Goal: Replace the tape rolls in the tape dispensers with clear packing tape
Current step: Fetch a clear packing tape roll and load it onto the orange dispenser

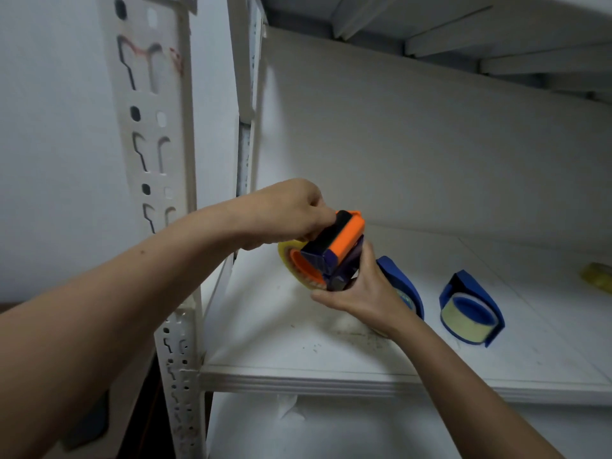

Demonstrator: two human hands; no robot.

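Note:
An orange and dark blue tape dispenser (337,250) is held above the white shelf (298,329), with a clear yellowish tape roll (291,260) on its orange hub. My left hand (288,213) grips the dispenser's top end from the left. My right hand (361,293) holds its lower part from the right, fingers curled under it. Right of my hands, a blue dispenser (402,286) stands on the shelf, partly hidden by my right wrist. A second blue dispenser (472,309) with a pale roll stands further right.
A yellowish tape roll (597,276) lies at the far right edge of the shelf. A white slotted upright (159,160) stands at the left. Another shelf board hangs overhead (463,28). Dust and crumbs lie near the shelf's front edge.

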